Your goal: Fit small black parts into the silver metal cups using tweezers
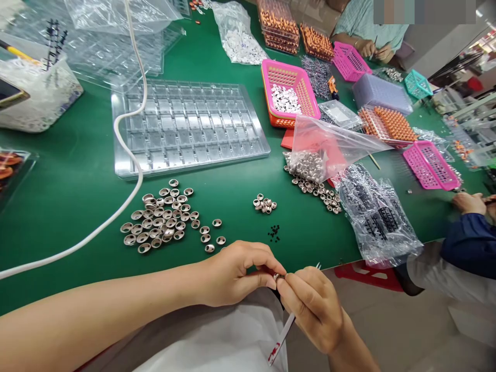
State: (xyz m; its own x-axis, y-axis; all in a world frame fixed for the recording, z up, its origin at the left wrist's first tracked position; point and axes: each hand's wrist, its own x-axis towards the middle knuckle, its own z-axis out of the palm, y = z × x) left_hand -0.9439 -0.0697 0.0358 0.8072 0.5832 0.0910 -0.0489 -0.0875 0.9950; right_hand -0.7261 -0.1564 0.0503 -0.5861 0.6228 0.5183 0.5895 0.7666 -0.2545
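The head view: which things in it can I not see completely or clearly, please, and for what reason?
All in the head view:
Small metal part: mostly hidden by the fingers of the left hand and right hand.
Tweezers-like tool: its middle is hidden by the right hand.
Dark, gold-edged object: cut off by the left edge.
Black bits: too small to tell their exact shape.

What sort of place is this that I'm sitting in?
Probably a small-parts assembly workshop. Piles of silvery parts lie on a long green table, along with a clear tray divided into rows of compartments, and other people's hands are at the same table.
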